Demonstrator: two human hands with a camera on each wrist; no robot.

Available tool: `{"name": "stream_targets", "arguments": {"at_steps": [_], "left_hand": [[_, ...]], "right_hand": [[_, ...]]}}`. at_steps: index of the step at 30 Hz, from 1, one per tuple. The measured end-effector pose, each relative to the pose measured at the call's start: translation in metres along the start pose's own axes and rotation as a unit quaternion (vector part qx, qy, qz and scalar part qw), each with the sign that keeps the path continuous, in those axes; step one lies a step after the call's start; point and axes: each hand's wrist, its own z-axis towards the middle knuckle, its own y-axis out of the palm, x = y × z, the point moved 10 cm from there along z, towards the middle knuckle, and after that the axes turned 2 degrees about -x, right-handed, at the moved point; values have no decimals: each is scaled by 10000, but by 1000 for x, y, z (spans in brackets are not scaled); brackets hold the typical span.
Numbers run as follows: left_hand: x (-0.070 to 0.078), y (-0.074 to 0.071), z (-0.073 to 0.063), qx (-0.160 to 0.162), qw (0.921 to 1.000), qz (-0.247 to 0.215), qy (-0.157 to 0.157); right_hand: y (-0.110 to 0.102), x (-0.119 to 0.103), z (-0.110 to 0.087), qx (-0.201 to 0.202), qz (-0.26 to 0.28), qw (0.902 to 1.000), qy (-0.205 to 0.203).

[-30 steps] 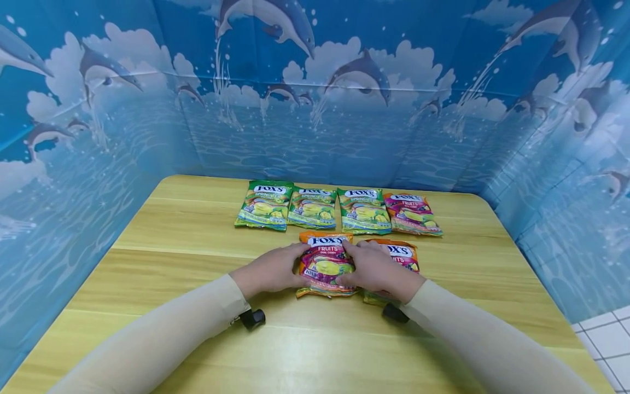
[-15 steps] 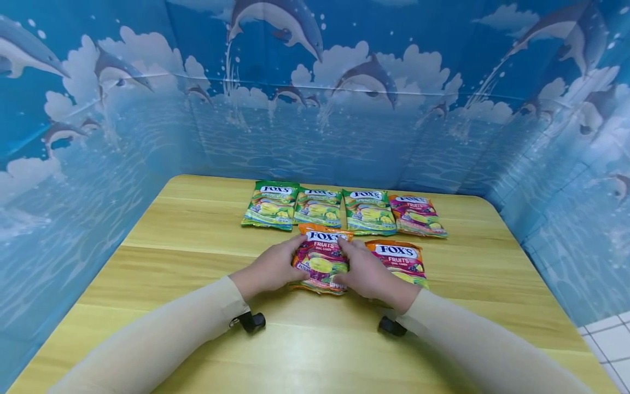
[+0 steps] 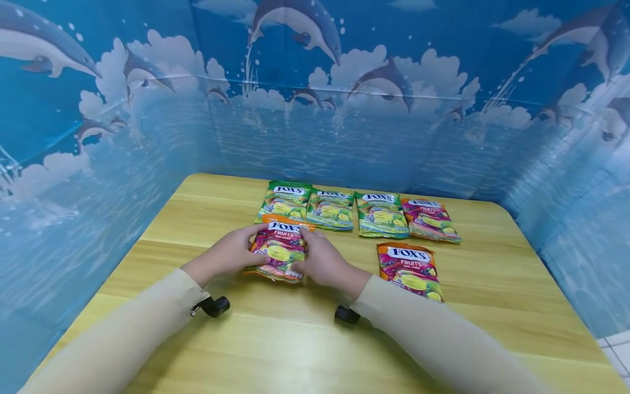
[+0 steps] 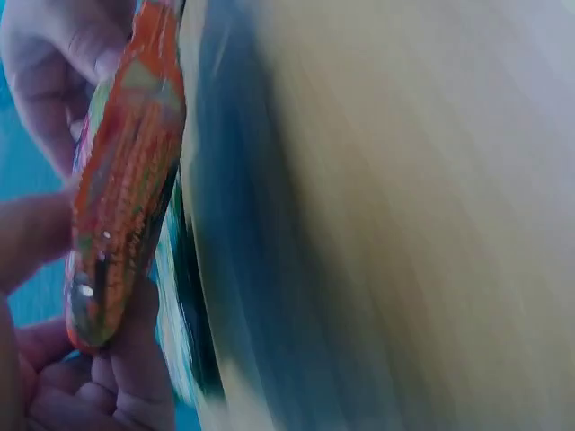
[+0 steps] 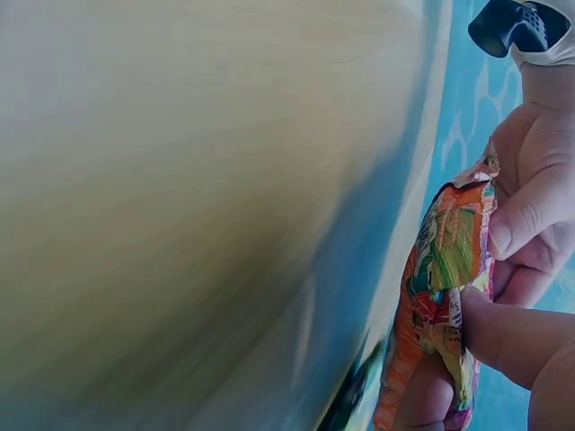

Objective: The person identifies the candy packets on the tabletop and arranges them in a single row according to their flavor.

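Observation:
An orange and purple Fox's Fruits candy bag (image 3: 278, 250) is held between both hands, its printed front facing up toward the head camera. My left hand (image 3: 230, 253) grips its left side, thumb on the front and fingers behind. The right hand (image 3: 328, 260) pinches the right side the same way. In the left wrist view the bag (image 4: 126, 197) shows edge-on, raised off the table. The right wrist view shows the bag's crimped lower end (image 5: 449, 269) with thumbs pressed on its face.
Three green Fox's Spring Tea bags (image 3: 289, 200) and a purple Fruits bag (image 3: 429, 220) lie in a row at the back. Another orange-topped Fruits bag (image 3: 410, 271) lies right of my right hand. The wooden table (image 3: 275, 345) is backed by a dolphin-print curtain (image 3: 315, 131).
Both hands have lifted the candy bag and carried it left, away from the other orange-topped bag, which is now more fully uncovered. The head view has shifted slightly too.

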Motion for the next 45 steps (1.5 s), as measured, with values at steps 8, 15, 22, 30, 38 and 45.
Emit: {"name": "stream_targets", "arguments": {"at_steps": [8,15,22,30,38,45], "left_hand": [[-60,-38,-18,-11,9996,254,-97],[-100,-65,-37,-36,9969,759,-194],[-131,-91,-51,-76,9945,998,-316],[-151,-107,-57,-248,9936,940,-580],[-165,-115,-57,-351,9915,1035,-709],[-172,-119,-52,-390,9900,1069,-834]], "right_hand": [[52,-46,42,-266,-50,9996,-107],[90,-88,63,-362,-574,9974,-250],[112,-117,77,-552,-1154,9903,-541],[125,-132,93,-587,-2247,9698,-744],[128,-136,100,-569,-2552,9641,-472],[129,-137,106,-628,-2612,9629,-256]]}}
